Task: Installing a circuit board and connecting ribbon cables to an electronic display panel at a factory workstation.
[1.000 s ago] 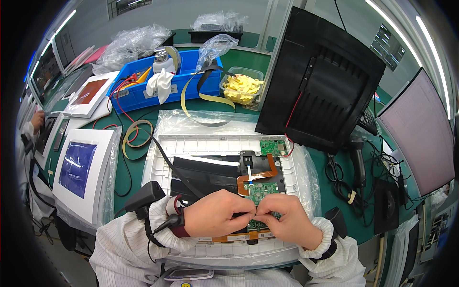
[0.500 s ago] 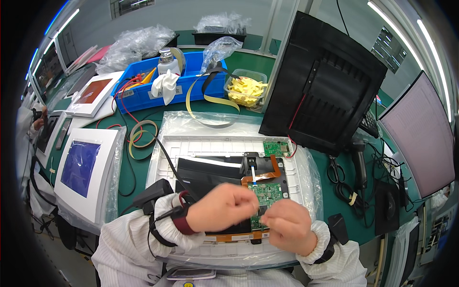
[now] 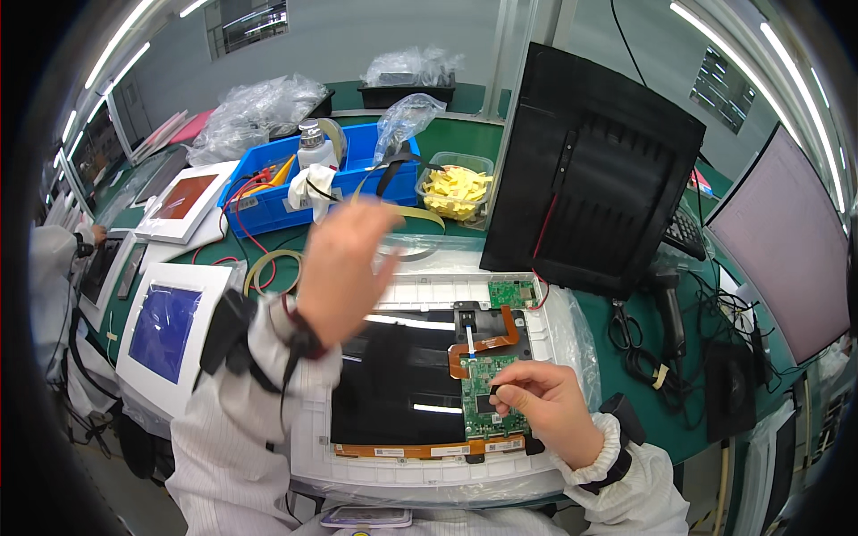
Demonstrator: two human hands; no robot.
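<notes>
My left hand is raised over the far left part of the white frame, short of the blue bin. Motion smears its fingers, so I cannot make out whether it holds anything. Thumb and forefinger of my right hand are closed on a small black piece, mostly covered by the fingertips. That hand is just above the green circuit board, fixed on the back of a black display panel inside the white frame. An orange ribbon cable runs from the board.
Across the bin lie a bottle, a white cloth and a tape strip. Beside it stands a tub of yellow scraps. A black monitor leans at the far right, near scissors and a scanner. A co-worker's sleeve shows at left.
My left hand has left the circuit board and swung up and left toward the bin. My right hand stays over the board, and the small black piece now shows in its fingertips.
</notes>
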